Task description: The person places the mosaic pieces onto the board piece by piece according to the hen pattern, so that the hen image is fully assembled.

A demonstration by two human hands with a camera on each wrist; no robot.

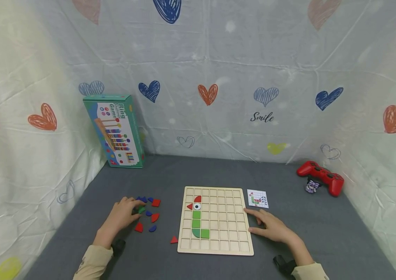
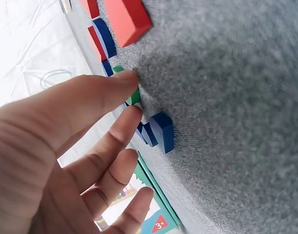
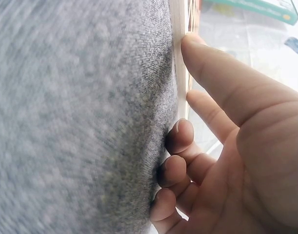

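Observation:
My left hand (image 1: 123, 213) reaches over the loose pieces on the left. Its thumb and forefinger stand apart around a green rounded piece (image 1: 141, 209); in the left wrist view the thumb partly hides this green piece (image 2: 134, 97). Blue pieces (image 2: 162, 131) lie just beyond the fingertips. A wooden grid board (image 1: 229, 221) lies in front, bearing a red, white and green figure with an eye tile (image 1: 196, 206). At the board's right edge rests my right hand (image 1: 271, 226), its thumb and forefinger touching the side (image 3: 179, 63) and its other fingers bent.
Red pieces (image 1: 156, 202) and blue pieces (image 1: 152, 228) are scattered left of the board, with a red triangle (image 1: 174, 240) near its corner. A pattern card (image 1: 257, 198) lies at its right. Farther back are a game box (image 1: 118, 132) and a red game controller (image 1: 320, 175).

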